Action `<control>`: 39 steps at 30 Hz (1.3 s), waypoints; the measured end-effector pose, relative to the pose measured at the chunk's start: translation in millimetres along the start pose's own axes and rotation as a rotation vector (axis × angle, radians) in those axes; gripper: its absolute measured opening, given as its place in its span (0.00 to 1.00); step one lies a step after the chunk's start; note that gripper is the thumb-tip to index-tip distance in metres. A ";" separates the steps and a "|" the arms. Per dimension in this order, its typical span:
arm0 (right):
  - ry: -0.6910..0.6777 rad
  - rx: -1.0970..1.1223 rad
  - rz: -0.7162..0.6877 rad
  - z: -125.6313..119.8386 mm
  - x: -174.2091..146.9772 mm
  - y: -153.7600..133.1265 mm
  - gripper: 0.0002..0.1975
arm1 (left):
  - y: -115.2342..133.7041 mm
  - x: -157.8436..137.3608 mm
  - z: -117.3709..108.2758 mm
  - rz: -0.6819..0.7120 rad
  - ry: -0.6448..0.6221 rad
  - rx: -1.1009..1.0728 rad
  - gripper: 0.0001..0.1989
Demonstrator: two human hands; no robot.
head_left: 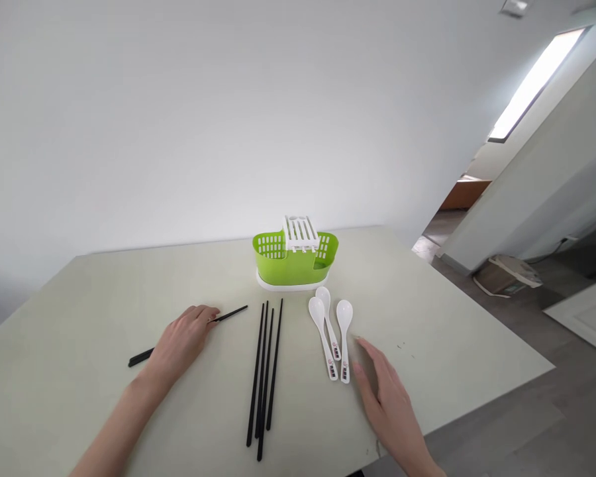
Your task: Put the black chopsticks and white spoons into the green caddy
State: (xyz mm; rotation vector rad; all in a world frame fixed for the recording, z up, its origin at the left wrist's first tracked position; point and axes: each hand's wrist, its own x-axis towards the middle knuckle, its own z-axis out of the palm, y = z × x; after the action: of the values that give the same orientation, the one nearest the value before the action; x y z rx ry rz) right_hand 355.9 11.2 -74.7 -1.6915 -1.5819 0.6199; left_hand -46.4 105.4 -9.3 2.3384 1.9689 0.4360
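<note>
My left hand [186,334] is closed around black chopsticks [233,313]; their ends stick out on both sides of it, just above the table. How many it holds is hidden by the fingers. Several more black chopsticks [261,371] lie side by side in the middle, pointing away from me. To their right rest three white spoons [344,331] with printed labels on the handles. My right hand [385,401] is open beside the rightmost spoon, thumb and fingers apart, holding nothing.
A green utensil basket [293,268] with a white base and a white slatted rack [301,232] stands at the back, near the wall. The pale table [451,344] ends at a slanting right edge. Beyond it, a box [506,275] sits on the grey floor.
</note>
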 end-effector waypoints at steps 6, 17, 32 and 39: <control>0.082 0.003 -0.085 -19.5 19.8 -15.2 0.23 | 1.4 -7.3 2.0 0.025 -0.009 0.040 0.19; -0.022 -0.422 -0.570 3.2 153.7 -82.4 0.28 | 0.4 -10.3 7.8 0.061 0.113 -0.081 0.17; -0.130 -0.500 -0.611 8.6 183.1 -58.6 0.21 | 18.7 -16.5 6.3 0.161 0.256 -0.085 0.17; 0.107 -0.196 -0.602 4.2 115.7 -86.7 0.21 | 68.9 -24.5 -28.2 -0.018 0.618 -0.982 0.12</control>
State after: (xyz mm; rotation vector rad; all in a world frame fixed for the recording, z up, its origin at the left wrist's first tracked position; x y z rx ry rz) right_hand 312.7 124.0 4.9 -1.2472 -1.9917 0.0697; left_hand 9.0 64.8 28.6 1.6136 1.3553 1.7846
